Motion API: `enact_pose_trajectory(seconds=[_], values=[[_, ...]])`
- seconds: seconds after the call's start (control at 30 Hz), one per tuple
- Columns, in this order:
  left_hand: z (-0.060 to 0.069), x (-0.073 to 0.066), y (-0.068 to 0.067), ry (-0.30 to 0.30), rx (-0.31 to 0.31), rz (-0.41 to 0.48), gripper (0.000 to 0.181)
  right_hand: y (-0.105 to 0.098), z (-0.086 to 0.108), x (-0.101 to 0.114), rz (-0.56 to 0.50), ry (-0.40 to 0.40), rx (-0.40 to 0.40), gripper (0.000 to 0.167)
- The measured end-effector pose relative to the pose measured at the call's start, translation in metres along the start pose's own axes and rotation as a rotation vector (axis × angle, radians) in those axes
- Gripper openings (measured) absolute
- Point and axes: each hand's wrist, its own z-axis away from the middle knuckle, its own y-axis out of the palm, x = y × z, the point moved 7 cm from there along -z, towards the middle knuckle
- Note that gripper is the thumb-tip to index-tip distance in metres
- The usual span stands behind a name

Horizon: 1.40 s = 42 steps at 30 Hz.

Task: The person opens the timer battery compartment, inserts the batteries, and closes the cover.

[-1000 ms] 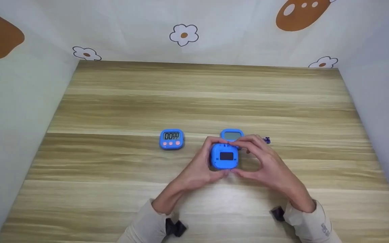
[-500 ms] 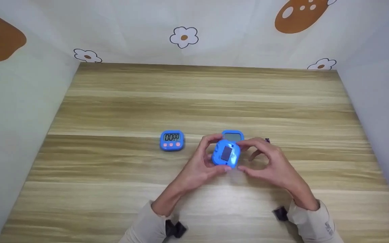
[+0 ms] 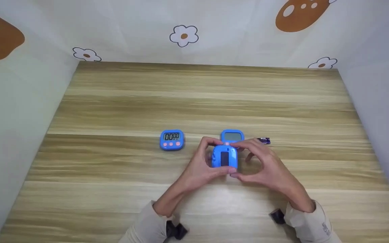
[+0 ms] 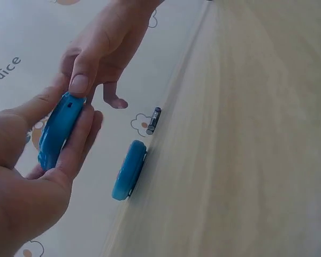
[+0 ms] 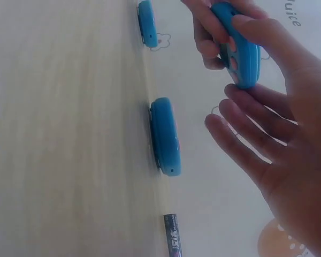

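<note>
A blue digital timer (image 3: pixel 219 157) is held above the table with its back up, a dark rectangle in the middle. My left hand (image 3: pixel 198 165) grips it by the left side, thumb at the near edge and fingers at the far edge. My right hand (image 3: pixel 270 165) pinches the same timer between thumb and forefinger; its other fingers hang free in the right wrist view. Pink buttons (image 5: pixel 233 63) show on the timer's underside. Just beyond the hands lies a second blue timer (image 3: pixel 232 136), its screen blank and its lower part hidden.
To the left on the wooden table (image 3: pixel 113 189) sits another blue timer (image 3: pixel 172 140) reading 00:00, with pink buttons. A small dark battery (image 3: pixel 264 140) lies right of the blank timer, partly behind my right hand. Patterned walls (image 3: pixel 130 30) enclose the back and sides.
The held timer turned and tilted in my hands, and its dark rectangle now stands upright instead of sideways. My right fingers drew slightly away, then came back onto its edges.
</note>
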Motion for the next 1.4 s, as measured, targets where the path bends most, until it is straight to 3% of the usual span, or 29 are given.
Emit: enact_pose_trajectory(seconds=[0.2,0.33,0.43,0.83,1.13,1.4], values=[[0.002,0.012,0.009,-0.13,0.09,0.364,0.041,0.009,0.0,-0.002,0.058,-0.134,0.005,0.077],[0.003,0.01,0.016,-0.093,0.166,0.538,0.043,0.01,-0.001,-0.002,0.07,-0.16,0.007,0.074],[0.003,0.007,0.02,-0.065,0.207,0.6,0.043,0.01,0.0,-0.001,0.065,-0.155,0.011,0.073],[0.004,0.005,0.024,-0.035,0.21,0.629,0.043,0.007,0.001,-0.001,0.048,-0.16,0.01,0.073],[0.005,0.013,0.02,-0.133,0.165,0.614,0.042,0.011,0.002,0.001,0.05,-0.177,0.02,0.073],[0.005,0.014,0.021,-0.108,0.159,0.609,0.043,0.01,0.003,0.0,0.046,-0.161,0.02,0.072]])
